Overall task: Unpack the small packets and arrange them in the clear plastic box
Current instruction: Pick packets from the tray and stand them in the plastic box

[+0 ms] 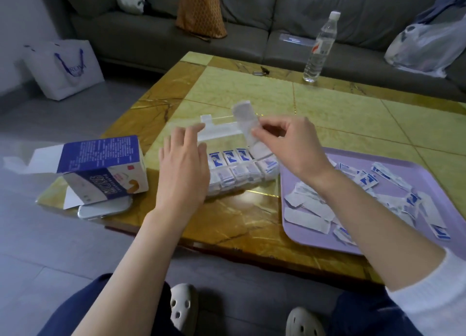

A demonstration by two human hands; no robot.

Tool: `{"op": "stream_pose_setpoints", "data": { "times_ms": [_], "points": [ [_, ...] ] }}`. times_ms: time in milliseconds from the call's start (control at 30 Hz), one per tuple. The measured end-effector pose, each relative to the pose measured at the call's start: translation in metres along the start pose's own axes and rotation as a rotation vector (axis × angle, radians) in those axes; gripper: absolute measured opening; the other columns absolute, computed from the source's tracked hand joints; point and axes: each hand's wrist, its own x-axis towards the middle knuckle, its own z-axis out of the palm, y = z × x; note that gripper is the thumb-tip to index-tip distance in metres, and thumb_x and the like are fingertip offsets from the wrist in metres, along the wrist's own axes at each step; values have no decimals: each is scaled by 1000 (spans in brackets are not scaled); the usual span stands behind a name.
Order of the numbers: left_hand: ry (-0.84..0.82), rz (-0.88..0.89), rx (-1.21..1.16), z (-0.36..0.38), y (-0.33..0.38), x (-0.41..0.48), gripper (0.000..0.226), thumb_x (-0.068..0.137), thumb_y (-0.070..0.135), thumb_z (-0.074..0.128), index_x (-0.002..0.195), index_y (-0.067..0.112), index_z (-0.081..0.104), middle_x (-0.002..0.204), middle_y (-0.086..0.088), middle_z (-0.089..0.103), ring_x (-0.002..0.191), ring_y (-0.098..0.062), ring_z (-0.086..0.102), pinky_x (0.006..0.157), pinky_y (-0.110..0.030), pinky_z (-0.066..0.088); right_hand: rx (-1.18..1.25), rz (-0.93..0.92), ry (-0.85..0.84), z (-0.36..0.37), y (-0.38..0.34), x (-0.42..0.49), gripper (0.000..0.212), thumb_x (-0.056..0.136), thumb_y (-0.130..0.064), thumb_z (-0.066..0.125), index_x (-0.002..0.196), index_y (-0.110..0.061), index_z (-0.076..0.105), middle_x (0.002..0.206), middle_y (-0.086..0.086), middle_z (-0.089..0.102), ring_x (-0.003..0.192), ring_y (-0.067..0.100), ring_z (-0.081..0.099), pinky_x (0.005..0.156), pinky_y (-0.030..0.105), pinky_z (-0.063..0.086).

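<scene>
Seen from the head camera I monitor, the clear plastic box [268, 168] lies on the bench [340, 108] just in front of the person, its long axis running left to right, roughly along the near edge, its lid [219, 128] thrown back on the far side. Two rows of blue-and-white packets [230, 156] stand packed side by side inside it. The right hand [290, 144] is over the box's right end, thumb and forefinger pinched together on a white strip [245, 121] whose long axis rises from the fingertips and leans up and to the left. Blur keeps me from telling whether it is a full packet or an empty wrapper. The left hand [184, 166] is spread flat, fingers straight and slightly apart, palm down over the box's left end and holding nothing; I cannot tell whether it touches the box. Just beside the box on the right sits a lilac tray [426, 181] strewn with loose packets [368, 180] and torn white wrappers [306, 218]. To the left, an opened blue-and-white carton [103, 169] rests on a phone [106, 209] at the bench's corner. A water bottle [320, 48] stands upright at the far edge.
</scene>
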Motion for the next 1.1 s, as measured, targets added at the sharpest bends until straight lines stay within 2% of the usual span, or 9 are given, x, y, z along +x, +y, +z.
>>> {"op": "stream_pose_setpoints", "data": {
  "times_ms": [133,267,400,633,733,800,933,1033,1100],
  "points": [
    [-125,-173,108,-7,-17,0,37,101,25,31,137,20,33,137,-8,34,128,-24,28,105,-42,23,-96,123,-111,11,6,30,10,84,-13,66,89,-9,74,78,3,70,70,18,63,70,30,52],
    [-190,-224,150,-9,-24,-2,42,101,25,28,142,17,27,141,-9,30,132,-26,24,107,-45,20,-231,310,-378,28,19,49,23,81,-10,65,80,14,63,68,14,56,63,20,54,66,32,48],
    [-246,-231,89,-10,-25,-5,45,102,23,24,146,15,19,144,-9,29,133,-25,24,108,-42,22,-466,440,-546,46,13,60,29,84,-13,63,59,-3,51,60,10,54,61,21,55,71,31,49],
    [-264,-217,32,-12,-27,-7,47,102,25,24,147,14,16,145,-9,28,134,-23,25,106,-40,26,-468,517,-602,70,10,66,35,85,-6,60,55,-9,43,53,8,46,52,18,54,67,28,49],
    [-265,-221,10,-11,-26,-6,47,102,24,24,147,14,15,146,-9,27,134,-24,25,106,-39,27,-500,514,-591,77,10,62,35,85,-7,61,55,-8,43,52,7,45,43,16,45,45,19,38],
    [-269,-223,0,-9,-26,-6,48,102,23,25,148,13,14,146,-9,27,134,-24,26,106,-38,27,-543,493,-586,80,9,60,33,84,-6,60,55,-7,44,52,7,46,43,16,44,41,18,33],
    [-275,-223,16,-9,-26,-5,48,102,22,26,148,12,14,145,-9,27,134,-24,25,107,-38,26,-587,453,-547,86,10,57,29,85,-11,57,58,-7,50,55,7,53,47,18,51,49,21,42],
    [-279,-222,28,-10,-26,-5,48,102,22,26,148,12,13,146,-10,27,135,-25,24,108,-40,24,-535,436,-514,87,9,57,16,88,-12,56,84,0,66,76,14,68,66,25,68,70,33,58],
    [-281,-223,31,-10,-26,-6,48,102,22,26,148,12,13,147,-10,27,135,-25,23,108,-40,24,-559,414,-505,87,10,57,18,89,-12,55,90,1,66,74,12,68,63,22,67,69,33,58]
  ]
}}
